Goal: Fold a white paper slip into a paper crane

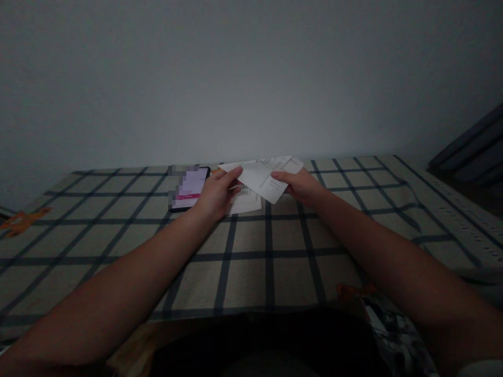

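A folded sheet of white printed paper (255, 175) is stretched between both hands, above the checked cloth. My left hand (218, 193) pinches its left end, thumb on top. On the right side, my right hand (298, 184) grips the paper with the thumb across its face; the other fingers are hidden behind it. Part of the paper is folded over at an angle, and small print shows on the right part. Beneath, another printed paper (249, 201) lies on the cloth, partly covered by the left hand and the held sheet.
A phone (192, 191) with a lit, partly blurred screen lies left of my left hand. The checked cloth (251, 262) covers the table up to a plain wall (251, 78). Orange ties (25, 220) are at the left edge. Dark folded fabric (471, 141) is at the right.
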`<state>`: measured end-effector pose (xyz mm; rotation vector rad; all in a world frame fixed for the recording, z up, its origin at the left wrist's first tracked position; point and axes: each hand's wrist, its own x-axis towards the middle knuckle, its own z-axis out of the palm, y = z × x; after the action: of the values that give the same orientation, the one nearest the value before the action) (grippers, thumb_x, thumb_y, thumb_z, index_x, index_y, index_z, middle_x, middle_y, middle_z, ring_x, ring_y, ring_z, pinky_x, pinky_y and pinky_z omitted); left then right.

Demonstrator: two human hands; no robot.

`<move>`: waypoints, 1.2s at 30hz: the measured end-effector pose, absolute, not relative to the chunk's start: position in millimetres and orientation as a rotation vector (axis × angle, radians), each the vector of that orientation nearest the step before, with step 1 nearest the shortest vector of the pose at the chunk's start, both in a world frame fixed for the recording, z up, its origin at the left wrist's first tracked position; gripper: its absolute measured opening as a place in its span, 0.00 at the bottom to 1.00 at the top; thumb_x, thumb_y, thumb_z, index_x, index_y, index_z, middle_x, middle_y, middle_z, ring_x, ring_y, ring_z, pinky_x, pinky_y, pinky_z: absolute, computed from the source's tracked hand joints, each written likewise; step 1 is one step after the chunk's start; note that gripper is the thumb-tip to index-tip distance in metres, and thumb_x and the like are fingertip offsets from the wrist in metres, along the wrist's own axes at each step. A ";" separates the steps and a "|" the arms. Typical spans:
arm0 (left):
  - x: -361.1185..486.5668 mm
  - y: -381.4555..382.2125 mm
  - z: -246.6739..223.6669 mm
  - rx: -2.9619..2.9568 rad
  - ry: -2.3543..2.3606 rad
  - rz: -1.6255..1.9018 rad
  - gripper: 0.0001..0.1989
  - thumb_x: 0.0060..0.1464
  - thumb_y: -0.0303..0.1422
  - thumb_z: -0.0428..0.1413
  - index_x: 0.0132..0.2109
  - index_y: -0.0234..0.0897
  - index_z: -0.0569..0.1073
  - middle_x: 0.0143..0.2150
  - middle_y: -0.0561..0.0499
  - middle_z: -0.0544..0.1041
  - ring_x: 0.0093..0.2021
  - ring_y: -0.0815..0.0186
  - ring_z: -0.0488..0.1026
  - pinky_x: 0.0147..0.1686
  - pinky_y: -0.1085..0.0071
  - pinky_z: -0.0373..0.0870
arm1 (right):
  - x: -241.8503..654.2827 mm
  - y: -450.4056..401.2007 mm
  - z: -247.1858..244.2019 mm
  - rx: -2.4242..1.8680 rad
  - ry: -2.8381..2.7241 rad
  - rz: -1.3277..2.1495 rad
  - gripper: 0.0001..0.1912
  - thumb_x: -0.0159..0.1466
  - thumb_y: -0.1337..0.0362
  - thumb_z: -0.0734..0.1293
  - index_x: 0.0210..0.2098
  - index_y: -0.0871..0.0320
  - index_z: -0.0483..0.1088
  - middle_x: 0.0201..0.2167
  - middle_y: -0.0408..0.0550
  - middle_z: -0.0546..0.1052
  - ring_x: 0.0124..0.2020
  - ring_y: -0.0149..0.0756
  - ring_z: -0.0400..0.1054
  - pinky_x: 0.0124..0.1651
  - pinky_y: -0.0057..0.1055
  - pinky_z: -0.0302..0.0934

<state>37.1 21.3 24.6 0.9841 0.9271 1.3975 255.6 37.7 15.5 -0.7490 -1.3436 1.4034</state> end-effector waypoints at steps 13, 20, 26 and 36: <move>37.4 13.5 22.3 1.172 0.904 1.024 0.17 0.40 0.37 0.72 0.35 0.32 0.79 0.30 0.49 0.79 0.29 0.69 0.73 0.30 0.73 0.67 | 267.8 37.2 27.8 -0.860 -1.356 1.491 0.23 0.59 0.42 0.73 0.32 0.58 0.73 0.27 0.47 0.77 0.26 0.32 0.70 0.31 0.30 0.65; 33.7 10.7 18.8 1.499 1.084 0.755 0.17 0.45 0.42 0.69 0.28 0.35 0.73 0.18 0.57 0.65 0.19 0.74 0.59 0.21 0.74 0.49 | 251.7 22.6 18.7 -0.947 -1.770 1.388 0.13 0.61 0.54 0.74 0.37 0.58 0.77 0.27 0.42 0.77 0.28 0.29 0.68 0.32 0.28 0.62; 40.2 4.4 23.6 1.405 1.047 0.808 0.14 0.45 0.40 0.68 0.32 0.34 0.77 0.24 0.54 0.72 0.22 0.73 0.64 0.23 0.74 0.55 | 253.4 24.1 18.5 -0.952 -1.728 1.416 0.11 0.58 0.58 0.74 0.35 0.59 0.75 0.28 0.42 0.76 0.28 0.29 0.69 0.33 0.27 0.62; 35.9 6.1 20.0 1.441 1.045 0.786 0.15 0.46 0.42 0.68 0.32 0.35 0.78 0.22 0.54 0.71 0.20 0.72 0.63 0.21 0.74 0.52 | 252.3 22.3 18.8 -0.935 -1.676 1.529 0.10 0.59 0.58 0.74 0.35 0.58 0.74 0.27 0.41 0.76 0.27 0.28 0.69 0.31 0.27 0.62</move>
<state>35.9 6.1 20.0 1.4413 1.0455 0.7855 252.3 22.3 18.8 -0.9354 -1.6763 1.5287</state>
